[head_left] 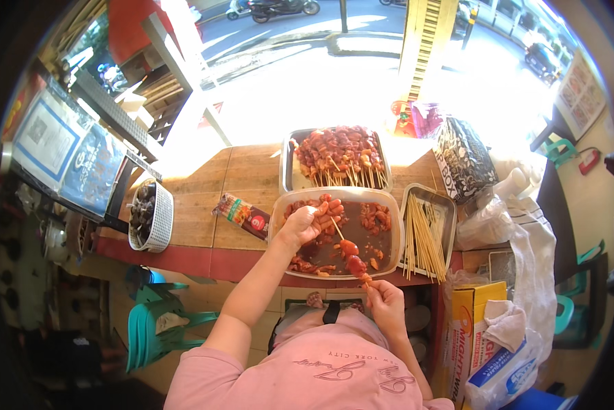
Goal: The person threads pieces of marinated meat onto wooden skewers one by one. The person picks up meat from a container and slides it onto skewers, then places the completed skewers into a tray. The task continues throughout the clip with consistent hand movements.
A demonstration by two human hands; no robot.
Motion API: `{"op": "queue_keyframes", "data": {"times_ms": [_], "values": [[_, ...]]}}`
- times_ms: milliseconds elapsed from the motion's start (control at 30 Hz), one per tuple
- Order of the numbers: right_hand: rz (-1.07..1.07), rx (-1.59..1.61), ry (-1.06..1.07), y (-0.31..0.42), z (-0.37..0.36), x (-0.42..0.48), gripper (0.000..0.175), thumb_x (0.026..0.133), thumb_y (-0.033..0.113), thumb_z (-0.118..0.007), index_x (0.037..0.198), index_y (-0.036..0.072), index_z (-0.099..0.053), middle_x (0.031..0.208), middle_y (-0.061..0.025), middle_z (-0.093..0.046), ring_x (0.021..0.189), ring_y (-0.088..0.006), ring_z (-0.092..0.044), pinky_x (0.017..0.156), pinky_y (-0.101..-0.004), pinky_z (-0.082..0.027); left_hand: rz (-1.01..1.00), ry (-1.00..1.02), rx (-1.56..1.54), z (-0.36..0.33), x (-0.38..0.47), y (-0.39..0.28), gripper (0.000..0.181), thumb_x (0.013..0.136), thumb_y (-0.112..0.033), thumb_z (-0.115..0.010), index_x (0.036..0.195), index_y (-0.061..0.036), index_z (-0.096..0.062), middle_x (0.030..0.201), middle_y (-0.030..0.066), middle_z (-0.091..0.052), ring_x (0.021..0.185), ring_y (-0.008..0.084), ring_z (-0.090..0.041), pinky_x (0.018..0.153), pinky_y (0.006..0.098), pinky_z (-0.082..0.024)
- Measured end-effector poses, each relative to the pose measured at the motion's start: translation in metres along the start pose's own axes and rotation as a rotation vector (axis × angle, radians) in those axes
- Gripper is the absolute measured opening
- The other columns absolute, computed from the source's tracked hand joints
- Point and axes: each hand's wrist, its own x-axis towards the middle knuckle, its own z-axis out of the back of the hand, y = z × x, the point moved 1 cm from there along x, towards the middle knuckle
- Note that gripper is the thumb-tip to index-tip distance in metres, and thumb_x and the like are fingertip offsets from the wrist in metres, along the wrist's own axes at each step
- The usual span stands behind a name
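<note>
A bamboo skewer [340,233] slants across a plastic basin [396,225] of marinated raw meat. My left hand [309,221] is above the basin and grips the skewer's bare end, with some fingers extended. Several glossy red meat pieces [355,264] are threaded on the skewer's lower part. My right hand [386,302], at the basin's near edge, pinches the meat at the skewer's lower end; its fingers hide the tip. Loose meat [375,218] lies in dark marinade in the basin.
Behind the basin, a metal tray [299,179] holds piled meat skewers [338,154]. Bare bamboo sticks [422,236] fill a tray at right. Left are a packet [243,215] and a white basket [161,220] of dark items. Boxes [473,318] and plastic bags crowd the right.
</note>
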Motion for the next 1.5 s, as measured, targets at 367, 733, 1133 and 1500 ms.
{"op": "queue_keyframes", "data": {"times_ms": [367,733,1133,1500], "values": [[0.036,-0.052,-0.042,0.0,-0.006,-0.001,0.012,0.089,0.002,-0.057,0.092,-0.004,-0.067,0.058,-0.0008,-0.055,0.053,-0.0051,-0.049,0.048,-0.0226,-0.037,-0.076,-0.097,0.069,-0.009,-0.007,0.006,0.023,0.096,-0.008,-0.053,0.117,-0.008,-0.06,0.107,0.0066,-0.066,0.102,0.0214,-0.065,0.091,0.0367,-0.053],[0.042,-0.031,-0.093,0.0,-0.015,0.002,0.013,0.09,0.003,-0.056,0.091,-0.004,-0.067,0.057,-0.0004,-0.054,0.052,-0.005,-0.048,0.047,-0.0232,-0.036,-0.119,-0.136,-0.016,-0.024,-0.011,0.022,0.019,0.095,-0.006,-0.054,0.113,-0.0039,-0.06,0.105,0.0103,-0.065,0.097,0.0232,-0.066,0.087,0.0385,-0.056],[-0.005,0.021,-0.082,0.007,-0.011,0.013,0.014,0.09,0.002,-0.054,0.091,-0.005,-0.066,0.058,0.0011,-0.053,0.053,-0.0042,-0.046,0.048,-0.0223,-0.035,-0.047,-0.048,-0.06,-0.033,-0.011,0.03,0.024,0.095,-0.013,-0.058,0.115,-0.0017,-0.058,0.11,0.0127,-0.063,0.104,0.0239,-0.063,0.089,0.0379,-0.055],[-0.07,0.034,-0.146,-0.001,-0.014,-0.001,0.013,0.092,0.004,-0.055,0.091,-0.004,-0.065,0.06,0.0012,-0.054,0.053,-0.004,-0.046,0.048,-0.0214,-0.035,-0.101,-0.052,-0.156,-0.017,0.015,0.022,0.016,0.094,-0.006,-0.057,0.108,-0.0008,-0.061,0.096,0.0063,-0.067,0.098,0.0221,-0.065,0.088,0.0367,-0.056]]}}
